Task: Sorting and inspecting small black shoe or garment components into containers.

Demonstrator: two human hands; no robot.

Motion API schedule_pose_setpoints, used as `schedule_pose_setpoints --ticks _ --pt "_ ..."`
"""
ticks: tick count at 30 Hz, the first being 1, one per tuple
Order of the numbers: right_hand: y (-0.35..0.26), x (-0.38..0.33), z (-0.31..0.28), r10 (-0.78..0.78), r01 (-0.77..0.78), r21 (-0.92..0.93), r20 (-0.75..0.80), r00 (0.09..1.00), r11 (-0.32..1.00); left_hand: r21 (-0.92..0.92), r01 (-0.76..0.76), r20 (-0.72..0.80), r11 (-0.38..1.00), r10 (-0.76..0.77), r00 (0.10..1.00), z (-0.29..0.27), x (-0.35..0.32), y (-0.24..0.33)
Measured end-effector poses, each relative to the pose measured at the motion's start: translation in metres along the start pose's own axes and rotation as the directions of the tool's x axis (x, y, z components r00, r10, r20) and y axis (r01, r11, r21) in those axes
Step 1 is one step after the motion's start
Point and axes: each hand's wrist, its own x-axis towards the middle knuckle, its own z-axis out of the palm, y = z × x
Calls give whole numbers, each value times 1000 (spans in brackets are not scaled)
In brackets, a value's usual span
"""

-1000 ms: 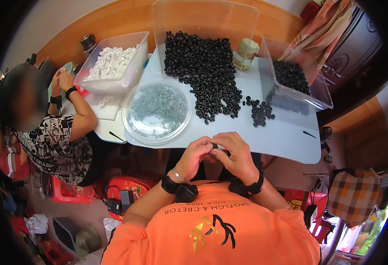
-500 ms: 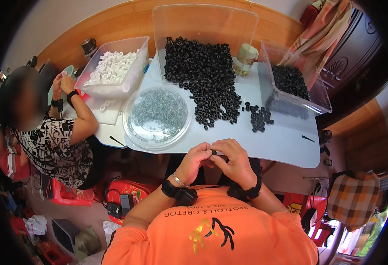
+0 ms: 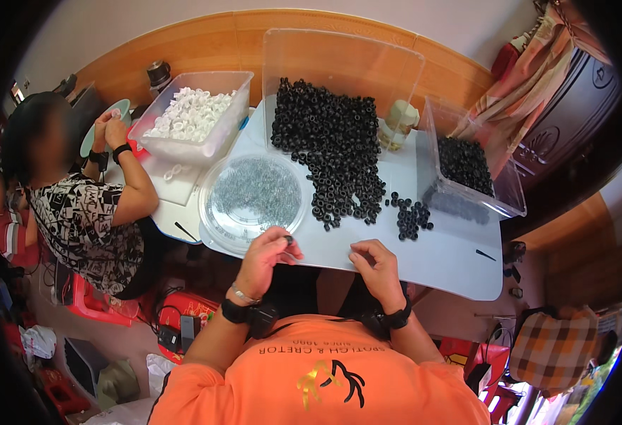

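My left hand (image 3: 261,263) is raised over the near edge of the table, beside the round clear tray. Between its thumb and fingers it pinches a small black ring (image 3: 287,241). To the right, apart from it, my right hand (image 3: 377,270) hangs at the table edge with thumb and forefinger drawn together; whatever is in that pinch is too small to make out. Tiny clear pieces cover the bottom of the round tray (image 3: 209,228). A big heap of black rings (image 3: 335,152) spills from a tipped clear bin (image 3: 396,58) onto the table.
A small cluster of black rings (image 3: 413,219) lies near a second clear bin (image 3: 466,202) holding more. At left, a co-worker (image 3: 88,219) sits by a bin (image 3: 190,150) of white rings. A jar (image 3: 398,124) and a thin black tool (image 3: 486,254) are on the table (image 3: 452,265).
My hands were together at a small black piece; now they are apart. The left has moved left toward the round tray with the ring, the right slightly to the right.
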Motion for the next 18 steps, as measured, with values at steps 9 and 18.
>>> schedule_pose_setpoints --ticks 9,18 --pt "-39 15 -47 47 -30 413 -32 998 910 26 -63 -43 998 64 997 -22 -7 0" --pt "-85 7 -146 -877 319 939 -41 479 130 122 -9 197 992 -16 980 -3 -10 6"
